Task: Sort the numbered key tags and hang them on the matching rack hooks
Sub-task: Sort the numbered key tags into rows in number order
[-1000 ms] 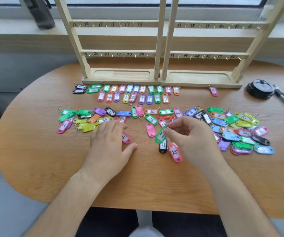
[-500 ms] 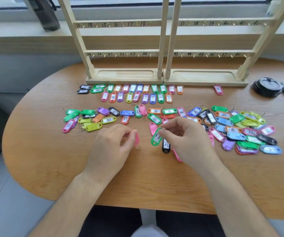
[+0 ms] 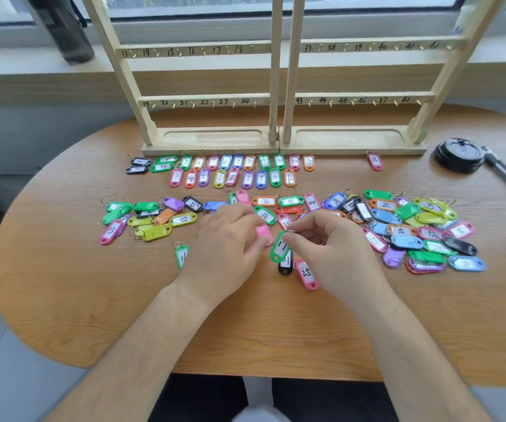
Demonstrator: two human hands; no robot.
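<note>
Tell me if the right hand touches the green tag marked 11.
Touching. In the head view the right hand pinches the green tag at its ring end; the left hand holds a pink tag.

Just before the rack (image 3: 212, 138) lie the sorted tags (image 3: 225, 162) in rows, with loose tags (image 3: 407, 212), seemingly overlapping, nearer.

A rounded wooden table (image 3: 63, 300) carries everything. At its far side two wooden racks (image 3: 212, 138) stand side by side with their bases touching. Just in front of them lie two tidy rows of key tags (image 3: 230, 170), and a pink tag marked 18 (image 3: 375, 161) lies alone to the right. Nearer, loose tags form a left cluster (image 3: 142, 217) and a denser right heap (image 3: 413, 226). A lone green tag (image 3: 181, 254), a black tag (image 3: 285, 264) and a pink tag marked 25 (image 3: 306, 274) lie closest. At the far right a black round disc (image 3: 458, 155) lies just beside a dark marker (image 3: 505, 172).
</note>
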